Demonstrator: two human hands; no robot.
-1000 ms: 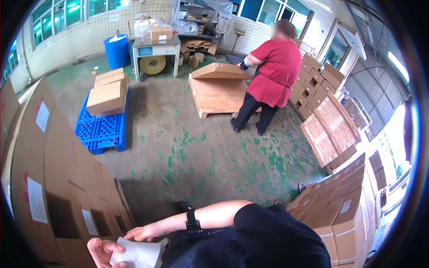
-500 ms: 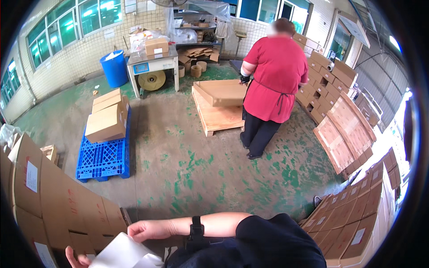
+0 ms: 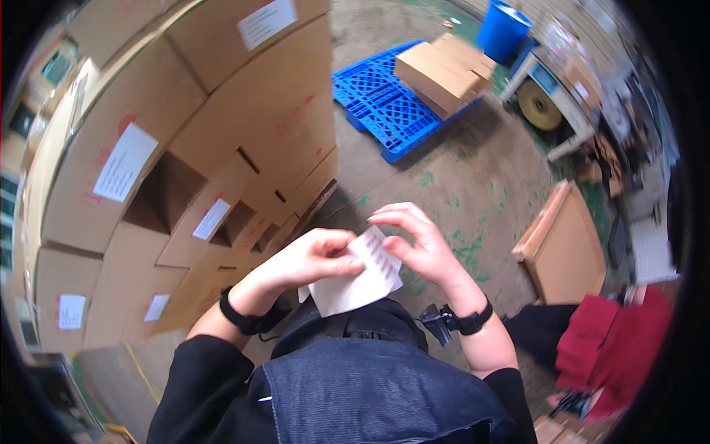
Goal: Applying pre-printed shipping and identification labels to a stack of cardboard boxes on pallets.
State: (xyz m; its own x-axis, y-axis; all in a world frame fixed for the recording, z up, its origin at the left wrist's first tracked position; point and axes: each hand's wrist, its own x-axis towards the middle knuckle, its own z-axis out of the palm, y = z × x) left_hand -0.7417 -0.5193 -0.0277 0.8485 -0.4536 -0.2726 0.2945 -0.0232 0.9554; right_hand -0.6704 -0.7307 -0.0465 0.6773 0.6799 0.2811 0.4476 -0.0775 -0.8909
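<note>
Both my hands meet in front of my chest over a white printed label sheet (image 3: 360,280). My left hand (image 3: 310,255) pinches the sheet's left upper edge with thumb and fingers. My right hand (image 3: 418,240) holds the top right corner, fingers curled over it. Each wrist wears a black band. Below the hands is my dark denim apron (image 3: 370,385). A stack of brown cardboard boxes (image 3: 207,140) with white labels stands just left of my hands.
A blue plastic pallet (image 3: 384,103) with a few cardboard boxes (image 3: 440,70) lies ahead. A blue barrel (image 3: 503,29) and a table with a tape roll (image 3: 543,103) stand beyond. A wooden pallet with a flat carton (image 3: 566,248) lies right, next to a person in red (image 3: 614,351).
My head has swung left and down toward the box stack. Both hands came up together and now hold the label sheet, which only one hand held before.
</note>
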